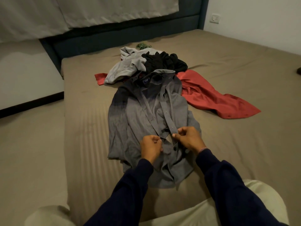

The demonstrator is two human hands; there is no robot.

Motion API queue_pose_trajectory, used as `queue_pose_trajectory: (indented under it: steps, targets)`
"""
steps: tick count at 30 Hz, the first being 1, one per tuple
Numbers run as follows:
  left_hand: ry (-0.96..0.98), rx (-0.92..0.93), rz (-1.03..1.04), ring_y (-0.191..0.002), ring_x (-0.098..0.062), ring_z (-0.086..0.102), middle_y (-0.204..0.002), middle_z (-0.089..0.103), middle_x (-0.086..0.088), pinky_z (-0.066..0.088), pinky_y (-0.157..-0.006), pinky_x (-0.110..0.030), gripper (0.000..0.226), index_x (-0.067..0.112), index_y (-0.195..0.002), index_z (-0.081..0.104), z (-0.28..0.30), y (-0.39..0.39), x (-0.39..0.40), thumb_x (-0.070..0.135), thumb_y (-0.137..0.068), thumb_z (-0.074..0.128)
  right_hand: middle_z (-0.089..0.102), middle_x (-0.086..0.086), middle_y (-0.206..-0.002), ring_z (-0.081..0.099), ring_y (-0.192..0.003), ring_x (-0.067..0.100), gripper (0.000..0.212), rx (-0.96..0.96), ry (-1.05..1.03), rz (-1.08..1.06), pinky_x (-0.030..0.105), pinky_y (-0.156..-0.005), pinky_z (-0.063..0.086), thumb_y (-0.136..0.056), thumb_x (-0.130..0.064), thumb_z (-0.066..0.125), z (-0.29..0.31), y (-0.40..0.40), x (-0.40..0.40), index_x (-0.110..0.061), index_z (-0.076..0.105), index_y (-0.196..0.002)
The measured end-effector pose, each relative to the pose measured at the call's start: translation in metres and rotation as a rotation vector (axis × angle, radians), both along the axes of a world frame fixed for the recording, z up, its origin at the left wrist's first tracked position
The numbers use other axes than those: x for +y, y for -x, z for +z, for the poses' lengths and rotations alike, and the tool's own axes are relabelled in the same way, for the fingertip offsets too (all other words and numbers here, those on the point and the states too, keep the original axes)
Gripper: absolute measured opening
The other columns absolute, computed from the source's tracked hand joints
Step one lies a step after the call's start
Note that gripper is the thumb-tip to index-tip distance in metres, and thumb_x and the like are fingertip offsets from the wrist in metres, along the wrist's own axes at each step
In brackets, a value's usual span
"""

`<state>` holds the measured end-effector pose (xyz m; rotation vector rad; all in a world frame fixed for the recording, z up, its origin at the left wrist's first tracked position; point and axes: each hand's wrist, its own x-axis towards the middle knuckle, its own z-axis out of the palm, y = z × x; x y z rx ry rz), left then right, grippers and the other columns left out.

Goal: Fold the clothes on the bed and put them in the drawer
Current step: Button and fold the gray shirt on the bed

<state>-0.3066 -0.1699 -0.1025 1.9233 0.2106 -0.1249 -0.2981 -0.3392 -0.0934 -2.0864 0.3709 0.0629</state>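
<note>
A grey button-up shirt (135, 115) lies spread face up on the bed (84, 128), collar away from me, its front partly undone. My left hand (150, 148) pinches the left edge of the shirt's front near the lower buttons. My right hand (189, 138) pinches the right button strip just opposite, and the two edges nearly meet between my fingers. Behind the shirt lie a red garment (210, 97), a black garment (164, 61) and a light grey garment (125, 67) in a loose pile.
The bed has a tan sheet and a dark blue headboard (114, 38) at the far end. A small green item (143, 46) lies behind the pile. White bedding (48, 17) hangs at the top left. My knees in light trousers (211, 212) are at the bottom edge.
</note>
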Motion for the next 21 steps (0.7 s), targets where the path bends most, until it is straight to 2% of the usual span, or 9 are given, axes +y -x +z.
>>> queue_pose_trajectory:
  steps: [2,4,6,9,12,15,18,21]
  targets:
    - [-0.083,-0.001,0.075,-0.049,-0.014,0.064,-0.061,0.069,-0.01,0.058,-0.06,-0.027,0.03,0.018,-0.064,0.063,-0.003,-0.012,-0.003,0.005,-0.091,0.064,0.073,0.001,-0.082,0.071,-0.081,0.017,0.01,-0.031,-0.092,-0.024,0.03,-0.074,0.057,-0.086,-0.025,0.08,-0.002,-0.004,0.004,-0.021,0.07,-0.087]
    - [-0.133,0.024,0.134,-0.05,-0.015,0.067,-0.061,0.069,-0.004,0.06,-0.058,-0.031,0.025,0.018,-0.063,0.066,-0.007,-0.021,-0.009,0.009,-0.085,0.07,0.075,-0.001,-0.082,0.072,-0.083,0.015,0.012,-0.08,-0.14,-0.05,0.03,-0.076,0.059,-0.085,-0.03,0.08,-0.003,-0.007,0.008,-0.02,0.074,-0.086]
    - [-0.158,0.028,0.149,-0.061,-0.02,0.071,-0.07,0.073,0.0,0.062,-0.064,-0.038,0.006,0.02,-0.075,0.075,-0.017,-0.03,-0.014,0.022,-0.078,0.079,0.075,-0.001,-0.08,0.071,-0.081,0.014,0.014,-0.105,-0.162,-0.075,0.032,-0.078,0.06,-0.085,-0.031,0.079,-0.005,-0.009,0.009,-0.018,0.076,-0.083]
    - [-0.197,-0.013,0.102,-0.081,-0.023,0.073,-0.092,0.077,0.003,0.061,-0.078,-0.04,0.021,0.025,-0.098,0.078,-0.019,-0.029,-0.021,0.031,-0.079,0.08,0.074,0.001,-0.077,0.07,-0.079,0.017,0.011,-0.114,-0.178,-0.112,0.039,-0.083,0.061,-0.087,-0.024,0.078,-0.008,-0.01,0.005,-0.016,0.076,-0.079]
    - [-0.384,-0.075,0.041,-0.099,-0.023,0.07,-0.106,0.076,0.004,0.057,-0.087,-0.035,0.022,0.034,-0.107,0.076,-0.014,-0.023,-0.025,0.035,-0.086,0.073,0.069,-0.004,-0.069,0.066,-0.068,0.013,0.015,-0.223,0.02,-0.136,0.033,-0.075,0.059,-0.085,-0.02,0.078,-0.009,-0.01,0.005,-0.015,0.071,-0.073]
    - [-0.487,-0.08,0.044,-0.098,-0.025,0.07,-0.104,0.075,0.002,0.056,-0.081,-0.033,0.019,0.032,-0.104,0.076,-0.013,-0.022,-0.029,0.039,-0.088,0.071,0.058,-0.006,-0.068,0.055,-0.062,0.009,0.019,-0.374,0.263,-0.054,0.023,-0.062,0.045,-0.085,-0.018,0.075,-0.009,-0.006,0.016,-0.018,0.061,-0.072]
    - [-0.503,-0.094,0.046,-0.094,-0.027,0.07,-0.099,0.076,-0.002,0.057,-0.077,-0.035,0.017,0.026,-0.096,0.077,-0.016,-0.022,-0.03,0.037,-0.09,0.067,0.057,-0.003,-0.077,0.055,-0.068,0.015,0.012,-0.395,0.34,0.061,0.029,-0.066,0.048,-0.085,-0.018,0.074,-0.019,-0.004,0.028,-0.014,0.064,-0.08]
    - [-0.38,-0.098,0.058,-0.091,-0.021,0.071,-0.096,0.077,0.0,0.057,-0.077,-0.033,0.013,0.022,-0.094,0.078,-0.019,-0.023,-0.025,0.03,-0.09,0.069,0.065,0.003,-0.086,0.06,-0.078,0.018,0.011,-0.354,0.348,0.117,0.034,-0.074,0.052,-0.088,-0.022,0.072,-0.026,-0.006,0.032,-0.012,0.071,-0.088]
